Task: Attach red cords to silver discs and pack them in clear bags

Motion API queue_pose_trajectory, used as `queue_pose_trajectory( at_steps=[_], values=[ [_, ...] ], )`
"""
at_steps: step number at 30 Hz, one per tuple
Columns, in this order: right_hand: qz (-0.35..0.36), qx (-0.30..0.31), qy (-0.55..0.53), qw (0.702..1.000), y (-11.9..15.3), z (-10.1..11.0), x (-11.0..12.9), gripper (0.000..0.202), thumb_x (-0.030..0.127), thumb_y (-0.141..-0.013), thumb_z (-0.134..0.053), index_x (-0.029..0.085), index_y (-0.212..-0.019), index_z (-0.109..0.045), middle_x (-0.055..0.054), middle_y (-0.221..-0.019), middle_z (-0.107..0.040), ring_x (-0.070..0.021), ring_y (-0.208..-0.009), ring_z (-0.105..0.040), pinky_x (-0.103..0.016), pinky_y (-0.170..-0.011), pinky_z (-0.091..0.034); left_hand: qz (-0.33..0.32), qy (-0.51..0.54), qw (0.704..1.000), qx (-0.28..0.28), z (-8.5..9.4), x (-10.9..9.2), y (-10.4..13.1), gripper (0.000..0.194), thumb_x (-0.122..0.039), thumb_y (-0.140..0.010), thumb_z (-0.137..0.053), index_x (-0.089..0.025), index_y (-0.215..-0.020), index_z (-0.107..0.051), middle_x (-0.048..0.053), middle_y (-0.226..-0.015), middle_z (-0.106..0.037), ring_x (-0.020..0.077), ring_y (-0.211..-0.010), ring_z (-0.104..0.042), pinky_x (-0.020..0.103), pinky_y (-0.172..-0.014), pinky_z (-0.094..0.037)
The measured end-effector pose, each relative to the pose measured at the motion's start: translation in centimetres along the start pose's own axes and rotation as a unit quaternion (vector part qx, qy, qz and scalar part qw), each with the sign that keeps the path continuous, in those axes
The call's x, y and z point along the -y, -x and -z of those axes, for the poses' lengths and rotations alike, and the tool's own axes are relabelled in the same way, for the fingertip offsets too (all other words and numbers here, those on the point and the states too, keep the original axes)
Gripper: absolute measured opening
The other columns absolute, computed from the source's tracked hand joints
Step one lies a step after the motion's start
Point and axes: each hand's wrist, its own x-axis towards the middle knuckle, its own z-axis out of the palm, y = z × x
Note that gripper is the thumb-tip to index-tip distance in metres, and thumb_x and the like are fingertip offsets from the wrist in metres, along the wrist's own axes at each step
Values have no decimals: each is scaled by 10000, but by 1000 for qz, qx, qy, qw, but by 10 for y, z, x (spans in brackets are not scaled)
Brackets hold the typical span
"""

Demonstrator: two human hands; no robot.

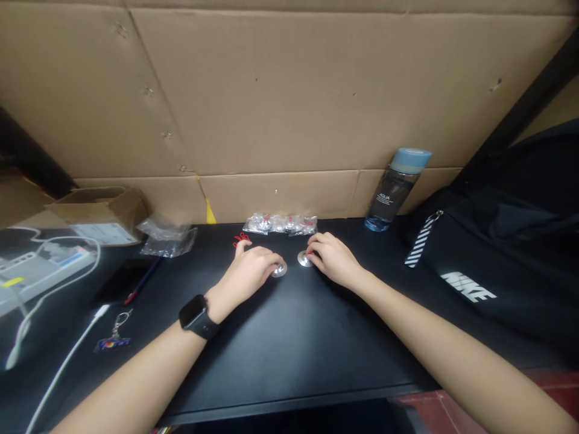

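My left hand (249, 269), with a black watch (199, 314) on its wrist, is closed on a small shiny round disc (279, 269) at the table's middle. Thumb and fingertips rest at the disc's left side; its pinky sticks out beside some looped red cord (242, 237). A second shiny disc (304, 258) lies just to the right, where my right hand (335, 258) pinches it with the fingertips. Both discs look silvery with a raised centre, and a narrow gap separates them. Behind them lie several clear plastic packets (281, 223) with silvery and red contents.
A blue-capped bottle (392, 190) leans at the back, beside a black backpack (506, 265). To the left are a power strip (49, 274), a cardboard box (100, 211), a plastic bag (168, 238), a dark phone (123, 282), a keychain (113, 342) and a white cable (67, 364).
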Motion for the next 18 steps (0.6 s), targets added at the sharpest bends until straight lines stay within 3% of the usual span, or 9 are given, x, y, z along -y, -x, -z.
queue_pose_trajectory(
  at_steps=[5, 7, 11, 14, 18],
  values=[
    [6, -10, -9, 1000, 1, 0, 0, 116, 182, -953, -660, 201, -854, -717, -82, -1098, -697, -241, -981, -589, -381, -875, -504, 6, 6, 1000, -4, 0, 0, 0, 235, -158, -987, -559, -309, -999, -738, -6, -972, -781, 213, -955, -679, 451, -1028, -195],
    [13, -24, -23, 999, 2, 0, 1, 120, 167, -950, -654, 203, -849, -708, -85, -1104, -694, -246, -997, -590, -392, -889, -507, 9, -3, 1000, -14, 1, 1, 1, 227, -156, -984, -561, -307, -999, -730, -2, -982, -783, 239, -1027, -659, 459, -1014, -205],
    [31, -76, -100, 992, 3, 2, 5, 100, 149, -956, -635, 211, -893, -682, -82, -1114, -692, -241, -1009, -596, -399, -914, -513, 62, 2, 995, -80, 9, 6, 1, 199, -161, -978, -559, -287, -952, -711, 11, -1008, -780, 305, -1179, -588, 514, -1023, -205],
    [36, -147, -176, 973, 5, 7, 14, 82, 166, -971, -624, 217, -923, -666, -78, -1108, -686, -235, -1022, -614, -403, -937, -505, 141, 150, 973, -109, 17, 8, -1, 94, -207, -949, -617, -263, -1015, -655, 17, -948, -763, 264, -1022, -656, 482, -998, -324],
    [25, -250, -227, 941, 9, 15, 36, 56, 196, -968, -640, 225, -947, -683, -75, -1062, -672, -242, -1027, -634, -408, -926, -510, 181, 423, 880, -124, 19, -5, -3, 251, -293, -883, -736, -222, -1065, -579, 15, -878, -728, 195, -867, -689, 356, -890, -477]
  ],
)
